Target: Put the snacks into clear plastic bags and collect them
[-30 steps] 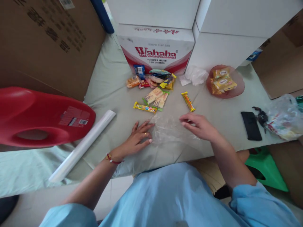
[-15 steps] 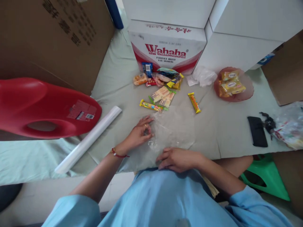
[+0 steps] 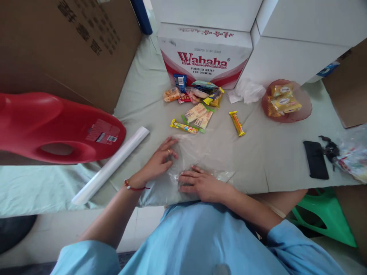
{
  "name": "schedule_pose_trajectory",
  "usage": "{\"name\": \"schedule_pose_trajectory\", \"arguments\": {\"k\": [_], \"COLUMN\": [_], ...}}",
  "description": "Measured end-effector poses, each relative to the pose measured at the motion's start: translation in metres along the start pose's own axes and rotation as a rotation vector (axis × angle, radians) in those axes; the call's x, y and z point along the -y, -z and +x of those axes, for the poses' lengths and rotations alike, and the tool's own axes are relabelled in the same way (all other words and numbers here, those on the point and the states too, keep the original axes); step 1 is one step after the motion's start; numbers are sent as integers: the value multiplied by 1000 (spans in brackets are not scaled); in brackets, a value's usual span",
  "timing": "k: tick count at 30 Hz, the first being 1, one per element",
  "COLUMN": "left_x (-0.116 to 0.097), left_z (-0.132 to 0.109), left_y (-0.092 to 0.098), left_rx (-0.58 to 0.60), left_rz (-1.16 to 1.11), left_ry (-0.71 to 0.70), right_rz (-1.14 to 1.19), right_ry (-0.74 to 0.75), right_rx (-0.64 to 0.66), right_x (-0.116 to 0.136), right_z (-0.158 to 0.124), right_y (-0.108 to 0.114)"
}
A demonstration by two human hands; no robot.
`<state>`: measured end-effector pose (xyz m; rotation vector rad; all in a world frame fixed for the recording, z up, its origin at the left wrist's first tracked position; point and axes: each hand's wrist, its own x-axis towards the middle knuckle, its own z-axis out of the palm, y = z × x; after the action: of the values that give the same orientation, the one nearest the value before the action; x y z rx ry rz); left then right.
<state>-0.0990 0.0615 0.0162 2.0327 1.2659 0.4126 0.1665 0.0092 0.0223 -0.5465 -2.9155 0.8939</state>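
A clear plastic bag [image 3: 209, 152] lies flat on the cloth-covered table in front of me. My left hand [image 3: 161, 158] rests at the bag's left edge, fingers apart and slightly bent. Across the near part of the bag lies my right hand [image 3: 200, 183], palm down with its fingers stretched out. Just beyond the bag are a yellow snack bar [image 3: 185, 126] and two pale wafer packets [image 3: 199, 114]. Another yellow-orange bar [image 3: 237, 123] sits alone to the right. Several wrapped snacks [image 3: 197, 91] are piled behind them.
A white roll [image 3: 111, 165] and a red jug [image 3: 63, 130] stand left, before a cardboard box [image 3: 71, 46]. A Wahaba-style carton printed "Wahaha" [image 3: 206, 57] closes off the back. To the right are a pink bowl [image 3: 306, 105] of packets, crumpled white plastic [image 3: 249, 91] and a black phone [image 3: 315, 159].
My right hand has moved left and forward onto the bag, its fingers straighter. My left hand has shifted a little left, its fingers less curled.
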Motion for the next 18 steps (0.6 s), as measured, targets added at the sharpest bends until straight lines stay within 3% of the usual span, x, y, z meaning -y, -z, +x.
{"name": "schedule_pose_trajectory", "arguments": {"k": [3, 5, 7, 9, 11, 14, 16, 18], "left_x": [17, 12, -12, -52, -100, -154, -165, -154], "left_z": [-10, -15, -21, -27, -33, -34, -27, -15], "left_y": [15, 23, 27, 24, 14, -13, -33, -48], "left_rx": [-234, -448, -654, -801, -777, -436, -256, -220], "left_rz": [6, 44, 131, 196, 149, -59, -95, -42], "left_ry": [243, 422, 490, 379, 184, -101, -171, -128], "right_rz": [57, 81, 101, 114, 120, 146, 150, 117], "right_ry": [28, 20, -4, -35, -53, -88, -99, -96], "right_rx": [66, 86, 85, 69, 36, -46, -63, -47], "right_x": [2, 5, 9, 13, 17, 22, 25, 26], "right_z": [-8, -11, -11, -8, -5, 2, 5, 6], "right_y": [-8, -7, -5, -6, -10, -18, -23, -26]}}
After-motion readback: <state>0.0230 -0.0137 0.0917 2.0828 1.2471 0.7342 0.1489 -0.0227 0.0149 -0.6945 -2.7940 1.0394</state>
